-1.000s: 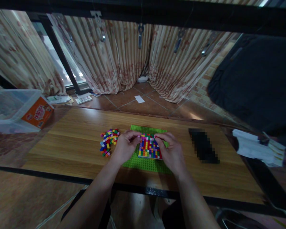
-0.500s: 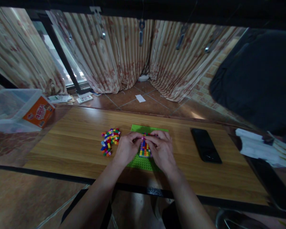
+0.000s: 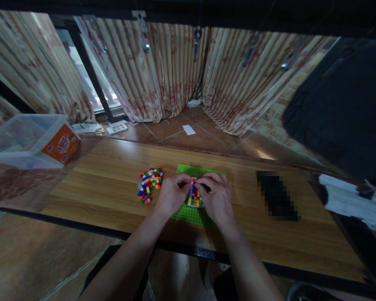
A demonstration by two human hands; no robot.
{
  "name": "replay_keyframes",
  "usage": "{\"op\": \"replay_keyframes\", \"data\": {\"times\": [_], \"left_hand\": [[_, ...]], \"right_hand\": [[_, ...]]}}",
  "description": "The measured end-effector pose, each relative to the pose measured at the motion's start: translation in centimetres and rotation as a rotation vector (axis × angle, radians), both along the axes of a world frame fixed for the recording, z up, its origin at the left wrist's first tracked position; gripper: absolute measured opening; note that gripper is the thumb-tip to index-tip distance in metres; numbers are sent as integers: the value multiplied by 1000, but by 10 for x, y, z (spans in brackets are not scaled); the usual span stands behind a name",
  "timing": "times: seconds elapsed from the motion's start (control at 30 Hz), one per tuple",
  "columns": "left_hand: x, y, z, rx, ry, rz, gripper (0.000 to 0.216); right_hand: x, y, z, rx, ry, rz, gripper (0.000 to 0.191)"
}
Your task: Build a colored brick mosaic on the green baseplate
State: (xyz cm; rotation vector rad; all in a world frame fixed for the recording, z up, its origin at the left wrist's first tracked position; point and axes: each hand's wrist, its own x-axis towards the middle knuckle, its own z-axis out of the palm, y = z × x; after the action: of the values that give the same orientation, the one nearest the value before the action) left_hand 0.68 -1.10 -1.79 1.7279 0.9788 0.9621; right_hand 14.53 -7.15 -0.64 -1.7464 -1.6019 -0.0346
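A green studded baseplate (image 3: 188, 215) lies on the table, and on it sits a block of small multicoloured toy bricks (image 3: 194, 198). My left hand (image 3: 174, 194) reaches in from the left, thumb and forefinger pinched at a tiny pink brick (image 3: 192, 182) over the far part of the block. From the other side, my right hand (image 3: 216, 194) has its thumb and forefinger closed at the same pink brick. The fingertips of both hands almost meet there and partly hide it. A heap of loose bricks (image 3: 150, 184) lies left of the baseplate.
The wooden table (image 3: 97, 179) has a dark front edge. A black, pixelated phone-like object (image 3: 277, 196) lies at the right. Beyond the left end stands a clear plastic bin (image 3: 28, 136) with an orange label. White papers (image 3: 347, 198) lie past the right end.
The whole view has shifted slightly, so things sit further right in the picture. Both hands stay pinched together over the brick block, with only slight finger movement.
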Motion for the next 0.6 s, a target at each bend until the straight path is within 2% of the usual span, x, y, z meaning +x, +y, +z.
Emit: {"op": "replay_keyframes", "data": {"times": [0.3, 0.6], "left_hand": [[-1, 2, 3, -4, 15, -26, 12], [-1, -2, 5, 44, 78, 13, 16]], "right_hand": [[-2, -2, 0, 13, 2, 32, 12], [-2, -1, -2, 10, 44, 36, 15]]}}
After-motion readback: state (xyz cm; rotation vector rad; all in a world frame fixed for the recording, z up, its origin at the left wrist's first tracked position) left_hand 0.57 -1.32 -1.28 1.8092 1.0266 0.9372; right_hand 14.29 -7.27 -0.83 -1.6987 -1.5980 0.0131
